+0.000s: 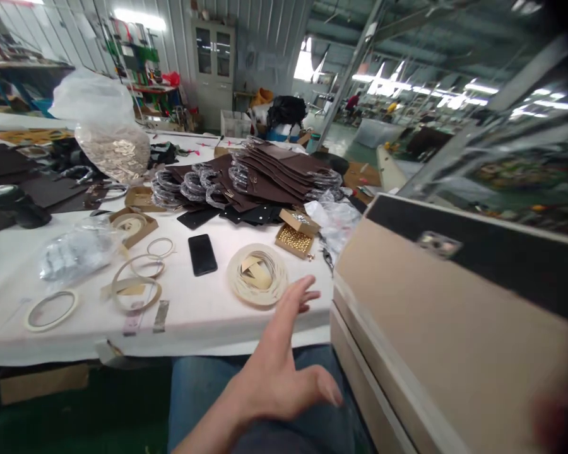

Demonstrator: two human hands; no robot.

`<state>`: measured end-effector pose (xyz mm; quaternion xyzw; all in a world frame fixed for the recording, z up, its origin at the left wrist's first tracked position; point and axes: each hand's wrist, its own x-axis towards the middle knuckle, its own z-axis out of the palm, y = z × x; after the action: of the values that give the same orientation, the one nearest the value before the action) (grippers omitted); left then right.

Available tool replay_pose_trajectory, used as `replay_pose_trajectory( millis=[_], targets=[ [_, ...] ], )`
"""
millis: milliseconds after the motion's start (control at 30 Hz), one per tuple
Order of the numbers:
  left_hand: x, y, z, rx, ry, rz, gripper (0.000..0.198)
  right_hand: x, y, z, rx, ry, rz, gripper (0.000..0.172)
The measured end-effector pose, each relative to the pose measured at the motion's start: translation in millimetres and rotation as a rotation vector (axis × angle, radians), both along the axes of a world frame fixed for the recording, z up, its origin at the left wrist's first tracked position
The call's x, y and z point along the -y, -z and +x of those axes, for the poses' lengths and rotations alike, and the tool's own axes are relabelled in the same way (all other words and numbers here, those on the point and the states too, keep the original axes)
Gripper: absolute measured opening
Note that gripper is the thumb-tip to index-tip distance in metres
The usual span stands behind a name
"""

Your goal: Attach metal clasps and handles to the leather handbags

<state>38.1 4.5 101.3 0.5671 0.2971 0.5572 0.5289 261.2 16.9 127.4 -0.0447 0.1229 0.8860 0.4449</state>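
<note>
Currently bare left hand (279, 375), fingers spread wide, empty; a low sweep could shift the round cream tape coil (235, 277); blurred right hand (556, 419), finger state unreadable

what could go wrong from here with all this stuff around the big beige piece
The open box of gold-coloured bits has no lid on and stands near the large beige piece, so a bump might spill it. The cream roll lies just beyond the left hand's fingers and could be knocked. The tape ring lies near the table's front edge and might be swept off.
</note>
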Motion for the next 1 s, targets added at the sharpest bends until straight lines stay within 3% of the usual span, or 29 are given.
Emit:
replay_pose_trajectory(
  millis=[67,100,133,200,233,267,300,400,500,600,667,767,867,933,1000],
  targets=[
    [-4,0.1,7,0.14,0.14,-0.055,0.124,0,5.4,-34,-0.556,-0.246,-0.316,0.047],
    [-7,5.1,9,0.195,0.137,-0.094,0.12,-4,8.6,-52,-0.901,-0.398,-0.529,0.044],
    [-12,13.4,9,0.258,0.086,-0.15,0.113,-10,12.3,-69,-1.249,-0.543,-0.752,0.043],
    [-24,37.5,0,0.429,-0.121,-0.303,0.095,-23,23.2,-99,-2.186,-0.934,-1.496,0.043],
    [-32,51.2,-8,0.525,-0.231,-0.393,0.088,-29,31.6,-111,-2.51,-1.055,-1.833,0.045],
    [-39,64.5,-20,0.587,-0.338,-0.472,0.081,-32,42.6,-118,-2.689,-1.104,-2.082,0.045],
    [-47,76.4,-34,0.613,-0.4,-0.531,0.074,-32,56.4,-121,-2.742,-1.088,-2.232,0.044],
    [-69,97.1,-82,0.577,-0.381,-0.615,0.061,-24,115.0,-108,-2.56,-0.949,-2.282,0.046],
    [-88,93.6,-116,0.483,-0.329,-0.627,0.058,-16,186.8,-80,-2.433,-0.802,-2.267,0.048],
    [-100,78.1,-122,0.377,-0.284,-0.611,0.06,-20,248.8,-61,-2.476,-0.709,-2.198,0.052],
    [-101,72.4,-112,0.323,-0.236,-0.597,0.065,-24,278.3,-54,-2.555,-0.676,-2.122,0.053],
    [-87,85.0,-88,0.253,-0.228,-0.589,0.072,-22,309.3,-45,-2.609,-0.531,-2.086,0.051],
    [-65,120.5,-70,0.109,-0.312,-0.655,0.074,-13,331.4,-32,-2.572,-0.236,-2.158,0.048],
    [-52,145.2,-63,-0.038,-0.412,-0.704,0.075,-5,336.7,-20,-2.555,-0.114,-2.222,0.045],
    [-42,161.5,-61,-0.147,-0.529,-0.744,0.075,-1,326.7,-4,-2.571,-0.121,-2.256,0.034]
  ],
)
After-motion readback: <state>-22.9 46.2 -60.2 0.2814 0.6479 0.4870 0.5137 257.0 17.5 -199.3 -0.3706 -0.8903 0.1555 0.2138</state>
